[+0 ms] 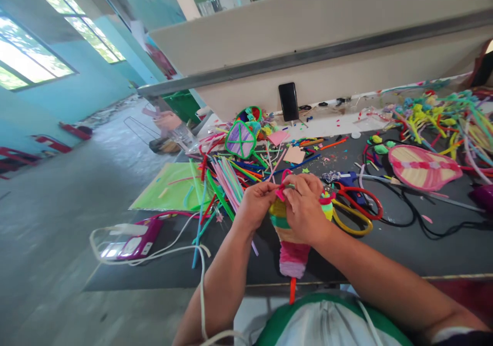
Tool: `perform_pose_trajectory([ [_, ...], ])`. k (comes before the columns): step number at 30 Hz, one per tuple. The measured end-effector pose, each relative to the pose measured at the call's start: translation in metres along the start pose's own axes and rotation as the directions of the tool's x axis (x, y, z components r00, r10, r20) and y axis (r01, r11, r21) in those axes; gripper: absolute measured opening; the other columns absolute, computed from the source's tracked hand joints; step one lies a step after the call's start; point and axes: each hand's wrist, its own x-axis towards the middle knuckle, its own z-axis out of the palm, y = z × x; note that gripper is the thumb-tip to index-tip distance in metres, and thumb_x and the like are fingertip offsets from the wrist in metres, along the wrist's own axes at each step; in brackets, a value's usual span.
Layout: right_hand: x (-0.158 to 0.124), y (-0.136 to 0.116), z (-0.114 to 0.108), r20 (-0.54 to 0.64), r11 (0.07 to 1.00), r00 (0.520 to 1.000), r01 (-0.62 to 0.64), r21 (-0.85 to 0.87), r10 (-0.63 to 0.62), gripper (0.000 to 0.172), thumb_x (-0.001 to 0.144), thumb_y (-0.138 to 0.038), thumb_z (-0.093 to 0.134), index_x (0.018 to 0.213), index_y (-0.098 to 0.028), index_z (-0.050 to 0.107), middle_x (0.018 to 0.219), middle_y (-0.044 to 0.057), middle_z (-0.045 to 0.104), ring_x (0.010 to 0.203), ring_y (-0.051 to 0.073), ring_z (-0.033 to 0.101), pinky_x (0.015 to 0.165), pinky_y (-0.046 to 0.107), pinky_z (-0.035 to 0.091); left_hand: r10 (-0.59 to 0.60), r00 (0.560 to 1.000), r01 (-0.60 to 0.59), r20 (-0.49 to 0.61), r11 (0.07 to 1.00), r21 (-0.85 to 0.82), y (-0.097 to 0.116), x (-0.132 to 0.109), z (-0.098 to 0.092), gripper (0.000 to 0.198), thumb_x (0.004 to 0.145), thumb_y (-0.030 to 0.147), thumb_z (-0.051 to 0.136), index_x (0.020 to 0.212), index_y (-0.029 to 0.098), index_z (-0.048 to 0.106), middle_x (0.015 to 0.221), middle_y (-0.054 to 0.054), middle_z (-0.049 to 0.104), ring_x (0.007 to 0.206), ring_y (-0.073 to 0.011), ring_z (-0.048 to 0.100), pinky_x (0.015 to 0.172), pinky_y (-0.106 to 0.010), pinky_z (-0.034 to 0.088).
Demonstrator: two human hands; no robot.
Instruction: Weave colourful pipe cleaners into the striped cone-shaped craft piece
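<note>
A tapering craft piece wrapped in striped, fuzzy pipe cleaners lies near the table's front edge, with an orange strip hanging from its narrow end. At its wide upper end, the fingertips of my left hand pinch a pink pipe cleaner. Opposite them, my right hand closes its fingers around the same spot and covers part of the stripes. Red-handled scissors and yellow-handled scissors lie just right of my right hand, beside a blue glue gun.
Loose pipe cleaners spread left of my hands, near a green plastic packet and a purple power strip with white cable. A phone leans on the back panel. A pink leaf-shaped piece and black cords lie right.
</note>
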Motion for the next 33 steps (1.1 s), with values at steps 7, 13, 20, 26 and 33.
perform_pose_trajectory([
  [7,0.007,0.004,-0.026,-0.285,0.997,0.956,0.076,0.027,-0.065,0.038,0.082,-0.007,0.055,0.115,-0.025,0.061,0.118,0.006,0.064,0.107,0.024,0.055,0.096,0.044,0.039,-0.099,0.978,0.128,0.183,0.98,-0.155,0.0,0.007,-0.01,0.022,0.069,0.028,0.078,0.084,0.013,0.071,0.067,-0.003,0.068,0.059,-0.0138,0.063,0.059,-0.023,0.049],
  [13,0.026,0.035,-0.069,-0.426,0.904,0.854,-0.111,0.413,0.3,0.025,0.084,-0.016,0.056,0.105,-0.024,0.068,0.106,0.005,0.067,0.104,0.022,0.06,0.093,0.04,0.045,-0.116,0.978,0.155,0.171,0.96,-0.234,0.001,0.006,-0.018,0.023,0.066,0.024,0.08,0.084,0.012,0.071,0.072,-0.006,0.072,0.062,-0.016,0.067,0.061,-0.024,0.053],
  [20,0.038,0.061,-0.057,0.472,0.182,0.679,-0.658,0.731,0.561,0.017,0.071,-0.024,0.067,0.087,-0.019,0.072,0.084,0.003,0.071,0.066,0.011,0.06,0.06,0.023,0.045,-0.137,0.974,0.187,0.178,0.933,-0.308,0.001,0.007,-0.02,0.027,0.06,0.019,0.083,0.083,0.012,0.071,0.073,-0.005,0.073,0.063,-0.017,0.068,0.062,-0.025,0.053],
  [26,0.034,0.044,-0.04,0.748,0.016,0.547,-0.811,0.585,0.377,0.022,0.064,-0.022,0.073,0.086,-0.019,0.072,0.072,0.0,0.069,0.055,0.008,0.054,0.051,0.02,0.039,-0.124,0.965,0.184,0.229,0.948,-0.261,0.0,0.007,-0.021,0.028,0.064,0.024,0.082,0.086,0.013,0.07,0.072,-0.004,0.073,0.064,-0.0163,0.068,0.063,-0.025,0.053],
  [33,0.034,0.039,-0.028,0.777,-0.037,0.502,-0.831,0.555,0.38,0.016,0.065,-0.014,0.068,0.08,-0.017,0.071,0.058,-0.003,0.064,0.045,0.006,0.046,0.044,0.017,0.033,-0.146,0.958,0.19,0.248,0.968,-0.163,0.005,-0.002,-0.008,0.035,0.065,0.03,0.081,0.094,0.015,0.068,0.078,-0.004,0.073,0.066,-0.0152,0.069,0.066,-0.025,0.054],
])
